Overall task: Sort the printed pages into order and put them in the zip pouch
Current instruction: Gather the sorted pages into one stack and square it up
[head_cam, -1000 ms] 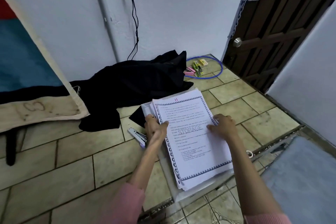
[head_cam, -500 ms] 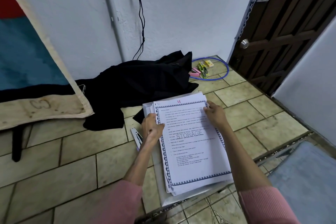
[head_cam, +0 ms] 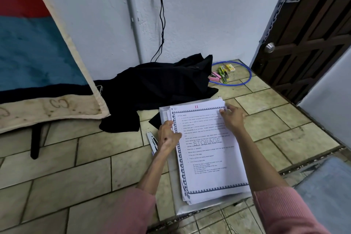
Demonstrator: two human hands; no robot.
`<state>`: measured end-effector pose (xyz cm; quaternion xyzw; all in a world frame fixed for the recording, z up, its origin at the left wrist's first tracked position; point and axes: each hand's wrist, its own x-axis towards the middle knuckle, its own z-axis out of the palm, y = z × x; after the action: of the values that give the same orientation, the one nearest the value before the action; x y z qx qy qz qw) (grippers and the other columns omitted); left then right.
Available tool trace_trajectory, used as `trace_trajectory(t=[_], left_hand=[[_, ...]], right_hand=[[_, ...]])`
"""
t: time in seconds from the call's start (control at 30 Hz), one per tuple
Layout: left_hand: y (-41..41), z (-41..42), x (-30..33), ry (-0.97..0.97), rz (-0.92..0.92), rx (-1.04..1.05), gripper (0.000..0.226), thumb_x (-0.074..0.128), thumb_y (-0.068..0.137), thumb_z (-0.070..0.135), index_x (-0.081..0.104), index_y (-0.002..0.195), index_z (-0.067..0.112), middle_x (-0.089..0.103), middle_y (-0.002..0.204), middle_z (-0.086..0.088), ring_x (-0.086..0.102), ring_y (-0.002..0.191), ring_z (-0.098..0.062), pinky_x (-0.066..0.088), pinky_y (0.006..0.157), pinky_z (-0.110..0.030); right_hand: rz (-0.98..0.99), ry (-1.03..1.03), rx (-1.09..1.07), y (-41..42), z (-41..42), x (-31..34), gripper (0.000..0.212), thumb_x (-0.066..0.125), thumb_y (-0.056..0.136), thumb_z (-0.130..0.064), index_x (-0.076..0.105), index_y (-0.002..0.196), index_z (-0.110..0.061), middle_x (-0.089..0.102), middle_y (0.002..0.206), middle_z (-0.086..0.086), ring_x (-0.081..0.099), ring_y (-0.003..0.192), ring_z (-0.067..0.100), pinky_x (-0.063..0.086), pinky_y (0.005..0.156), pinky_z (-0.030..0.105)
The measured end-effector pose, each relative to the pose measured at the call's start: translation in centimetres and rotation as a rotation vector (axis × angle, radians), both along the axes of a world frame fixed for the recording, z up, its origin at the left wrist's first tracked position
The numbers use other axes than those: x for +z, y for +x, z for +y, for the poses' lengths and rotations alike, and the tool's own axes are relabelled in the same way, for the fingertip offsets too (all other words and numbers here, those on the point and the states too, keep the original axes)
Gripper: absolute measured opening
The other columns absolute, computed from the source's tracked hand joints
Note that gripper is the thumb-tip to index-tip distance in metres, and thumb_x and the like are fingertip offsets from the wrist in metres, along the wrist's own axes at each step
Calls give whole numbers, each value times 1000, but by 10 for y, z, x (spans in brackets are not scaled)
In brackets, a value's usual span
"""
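Head view: both hands on the printed pages (head_cam: 209,150), which lie on the clear zip pouch (head_cam: 190,209) on the floor.
Left hand (head_cam: 168,136) grips the stack's left edge with curled fingers; right hand (head_cam: 232,117) pinches the far right corner. A stapler (head_cam: 152,141) left of the left hand is half hidden by the wrist; small print is unreadable.

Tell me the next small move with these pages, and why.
Probably lift the top page by its far right corner, where the right hand touches it, and check the sheet beneath. The left hand steadies the stack's uneven left edge.
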<state>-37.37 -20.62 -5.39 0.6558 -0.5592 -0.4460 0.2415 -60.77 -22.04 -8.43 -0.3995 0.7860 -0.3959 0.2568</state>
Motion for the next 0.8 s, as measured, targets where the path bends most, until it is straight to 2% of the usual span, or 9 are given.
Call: trace_trajectory(t=[0.1, 0.2, 0.27, 0.37, 0.47, 0.57, 0.63, 0.73, 0.8], left_hand=[[1, -2, -4, 5, 6, 7, 57, 65, 82, 4, 42, 135, 9, 48, 136, -7, 52, 119, -23, 43, 94, -26], [1, -1, -4, 14, 16, 14, 59, 66, 81, 4, 42, 134, 9, 48, 136, -7, 51, 119, -23, 43, 91, -25], [2, 1, -2, 8, 34, 20, 59, 68, 81, 7, 42, 134, 9, 49, 134, -8, 52, 118, -24, 44, 92, -26], [6, 5, 2, -68, 110, 33, 63, 77, 69, 35, 50, 123, 17, 57, 123, -2, 54, 115, -23, 46, 98, -38], [23, 11, 8, -151, 262, 19, 57, 78, 64, 48, 56, 111, 24, 65, 112, 7, 60, 109, -16, 52, 89, -32], [46, 25, 28, -99, 517, -19, 28, 67, 83, 24, 61, 110, 18, 67, 113, 0, 65, 102, -19, 55, 86, -31], [73, 29, 37, -137, 562, 39, 25, 62, 88, 17, 61, 112, 14, 65, 116, -5, 65, 101, -20, 54, 89, -34], [134, 26, 33, -187, 456, 146, 40, 61, 88, 21, 55, 125, 7, 61, 122, -3, 59, 111, -19, 49, 94, -35], [179, 27, 25, -142, 350, 238, 44, 64, 85, 28, 58, 122, 4, 61, 116, -4, 59, 111, -21, 48, 90, -34]], right_hand=[[-67, -102, -46, 2, 4, 2, 54, 61, 74, -44, 61, 122, -18, 63, 123, 2, 56, 117, 22, 45, 101, 43], [-144, -249, -73, 11, 17, 20, 36, 67, 83, -9, 60, 118, -5, 65, 98, 3, 59, 91, 14, 45, 73, 3], [-181, -335, -49, 17, 23, 35, 29, 65, 84, -4, 61, 113, -5, 60, 84, 2, 57, 79, 14, 45, 67, 5], [-185, -389, 103, 23, 31, 63, 9, 59, 89, -8, 64, 93, -14, 65, 89, 2, 60, 86, 17, 50, 76, 27], [-281, -428, 230, 30, 37, 103, 16, 53, 92, -3, 59, 87, -17, 70, 74, -8, 64, 68, 3, 53, 66, 20], [-396, -404, 266, 49, 32, 131, 10, 52, 94, -8, 54, 100, -15, 72, 69, -8, 65, 60, 1, 54, 59, 19], [-381, -314, 297, 70, 29, 133, 26, 53, 94, -17, 47, 120, -17, 68, 81, -3, 63, 62, 4, 49, 59, 25], [-149, -116, 465, 118, 38, 111, 60, 62, 89, -26, 29, 139, -28, 60, 91, 2, 59, 70, 15, 45, 57, 20], [-21, -80, 562, 166, 52, 84, 54, 62, 89, -17, 37, 136, -24, 58, 90, 4, 57, 67, 13, 41, 55, 9]])
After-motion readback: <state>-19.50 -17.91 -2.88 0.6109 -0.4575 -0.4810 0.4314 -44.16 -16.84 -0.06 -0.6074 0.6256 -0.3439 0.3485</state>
